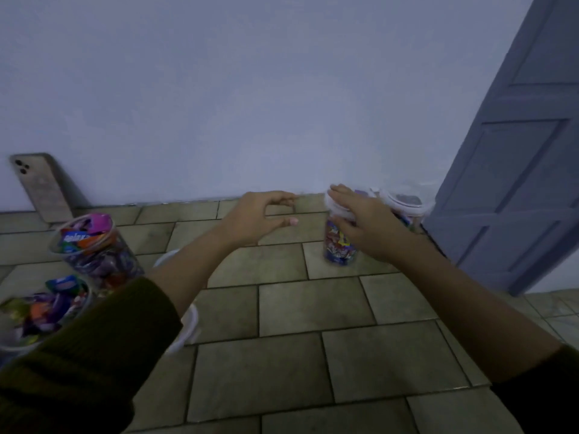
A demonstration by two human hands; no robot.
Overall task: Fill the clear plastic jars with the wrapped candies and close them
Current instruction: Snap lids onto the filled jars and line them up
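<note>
Right hand grips the lid of a filled jar; left hand fingers curve loosely, empty. Unbraced, the jar could tip.

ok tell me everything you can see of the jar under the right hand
The jar is a clear plastic cylinder packed with colourful wrapped candies, mostly blue and red. It stands upright on the tiled floor with a whitish lid on top. The right hand grips it round the lid and upper side. A second jar stands just behind; whether they touch is hidden.
</note>
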